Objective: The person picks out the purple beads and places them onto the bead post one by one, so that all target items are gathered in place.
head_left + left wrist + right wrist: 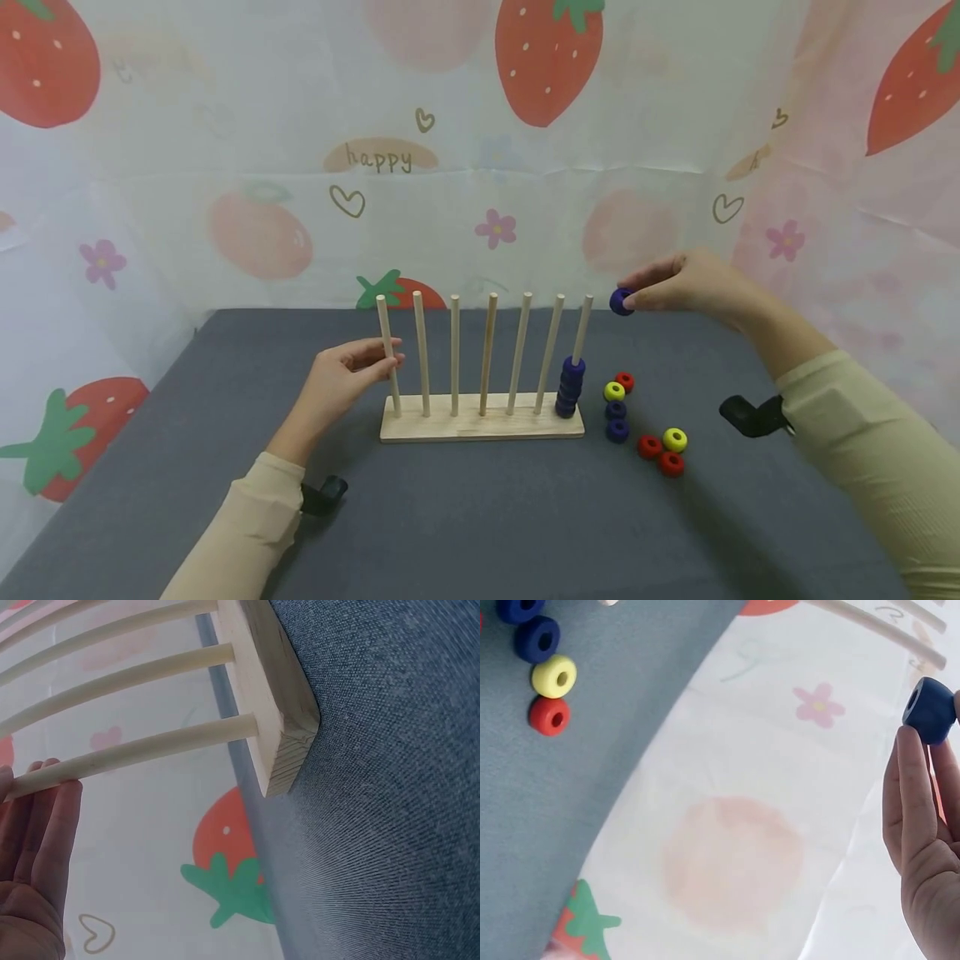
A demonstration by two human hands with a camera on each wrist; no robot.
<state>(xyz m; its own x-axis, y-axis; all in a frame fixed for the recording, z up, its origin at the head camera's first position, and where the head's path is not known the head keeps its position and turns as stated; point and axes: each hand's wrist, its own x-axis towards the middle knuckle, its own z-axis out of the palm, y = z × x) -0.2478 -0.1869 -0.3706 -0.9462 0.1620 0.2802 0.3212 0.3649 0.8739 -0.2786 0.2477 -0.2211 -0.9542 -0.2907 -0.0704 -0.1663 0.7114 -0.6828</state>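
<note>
A wooden peg rack (480,428) stands on the table with a row of several upright pegs. My left hand (348,375) pinches its leftmost peg (385,333) at mid height; the left wrist view shows the fingers behind that peg (150,750) and the thumb at the frame edge. To the right of the rack, my right hand (686,292) holds a blue bead (621,302) between thumb and fingertips, level with the peg tops. The bead's hole shows in the right wrist view. Several blue beads (570,386) are stacked on the rightmost peg (583,329).
Right of the rack, loose beads lie on the grey cloth (480,517): two blue (617,431), two yellow (675,440) and several red (671,464). A printed curtain (465,192) hangs behind the table. Each wrist carries a black mount (752,417).
</note>
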